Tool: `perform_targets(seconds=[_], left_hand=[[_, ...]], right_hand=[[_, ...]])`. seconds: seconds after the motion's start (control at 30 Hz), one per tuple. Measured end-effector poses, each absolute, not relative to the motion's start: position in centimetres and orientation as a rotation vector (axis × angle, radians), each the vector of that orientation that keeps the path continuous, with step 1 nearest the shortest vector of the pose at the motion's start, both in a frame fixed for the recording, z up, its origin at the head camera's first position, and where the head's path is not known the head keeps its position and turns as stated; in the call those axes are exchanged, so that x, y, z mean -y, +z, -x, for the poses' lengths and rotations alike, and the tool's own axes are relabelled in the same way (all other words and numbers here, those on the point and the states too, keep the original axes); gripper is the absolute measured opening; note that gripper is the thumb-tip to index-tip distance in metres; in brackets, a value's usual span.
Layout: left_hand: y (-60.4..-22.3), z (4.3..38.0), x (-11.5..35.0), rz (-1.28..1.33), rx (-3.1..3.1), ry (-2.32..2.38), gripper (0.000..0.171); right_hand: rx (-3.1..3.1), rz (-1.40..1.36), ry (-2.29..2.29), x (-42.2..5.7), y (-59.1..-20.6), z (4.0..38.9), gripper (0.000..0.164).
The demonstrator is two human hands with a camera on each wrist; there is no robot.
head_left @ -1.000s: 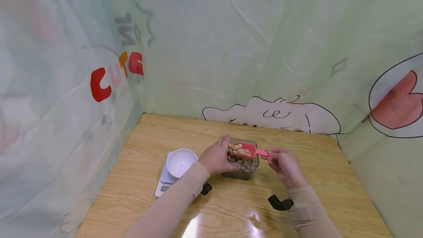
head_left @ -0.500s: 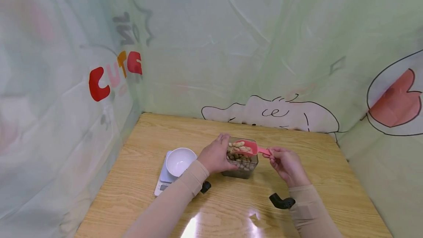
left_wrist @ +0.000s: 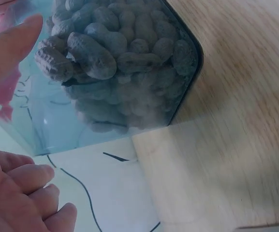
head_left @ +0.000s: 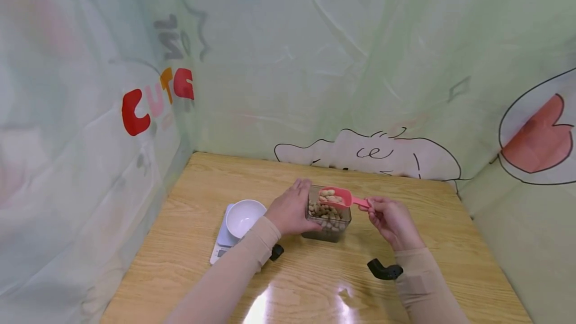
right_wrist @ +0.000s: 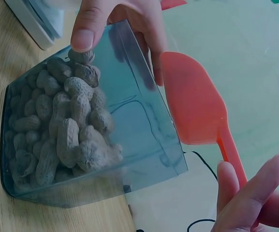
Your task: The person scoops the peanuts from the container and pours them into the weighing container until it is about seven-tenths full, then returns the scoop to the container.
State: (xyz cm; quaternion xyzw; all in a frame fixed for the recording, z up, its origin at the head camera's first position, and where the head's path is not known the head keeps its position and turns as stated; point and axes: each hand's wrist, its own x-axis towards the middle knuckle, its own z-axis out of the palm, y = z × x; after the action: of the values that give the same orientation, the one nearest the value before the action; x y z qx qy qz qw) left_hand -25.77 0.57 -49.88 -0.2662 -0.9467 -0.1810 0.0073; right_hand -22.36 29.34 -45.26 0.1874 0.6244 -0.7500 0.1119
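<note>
A clear, dark-tinted square container (head_left: 323,235) of unshelled peanuts (right_wrist: 69,130) stands on the table. My left hand (head_left: 293,210) grips its left side, thumb at the front and fingers at the back. My right hand (head_left: 392,220) pinches the handle of a coral-red scoop (right_wrist: 195,99) between thumb and fingers. The scoop sits just above the container's rim, its mouth turned left, with several peanuts (head_left: 330,196) in it. In the right wrist view only the underside of the scoop shows, so its load is hidden there.
Left of the container, a white bowl (head_left: 245,218) stands on a white kitchen scale (head_left: 223,236), partly covered by my left forearm. A black wrist mount (head_left: 384,270) juts from my right wrist. Printed cloth (head_left: 270,74) hangs behind and beside the wooden table (head_left: 310,284).
The scoop has risen slightly from the peanuts, moving a little to the back with my right hand. My left hand keeps its grip on the container.
</note>
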Motion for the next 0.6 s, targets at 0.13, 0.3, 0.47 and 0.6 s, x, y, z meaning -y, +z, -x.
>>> perform_targets(seconds=[0.13, 0.3, 0.47, 0.6], left_hand=[[-49.6, 25.7, 0.0, 0.846, 2.962, -0.515, 0.132], [-49.1, 25.4, 1.0, 0.846, 2.959, -0.477, 0.130], [-48.5, 25.1, 2.1, 0.823, 2.947, -0.471, 0.130], [-48.1, 24.9, 3.0, 0.809, 2.939, -0.459, 0.129]], right_hand=[[-1.806, -0.533, -2.214, -29.1, -45.1, 22.5, 0.030], [-1.803, -0.486, -2.217, -28.4, -44.8, 22.7, 0.028], [-1.801, -0.448, -2.237, -27.6, -44.4, 22.9, 0.029], [-1.782, -0.402, -2.257, -26.6, -44.2, 23.2, 0.033]])
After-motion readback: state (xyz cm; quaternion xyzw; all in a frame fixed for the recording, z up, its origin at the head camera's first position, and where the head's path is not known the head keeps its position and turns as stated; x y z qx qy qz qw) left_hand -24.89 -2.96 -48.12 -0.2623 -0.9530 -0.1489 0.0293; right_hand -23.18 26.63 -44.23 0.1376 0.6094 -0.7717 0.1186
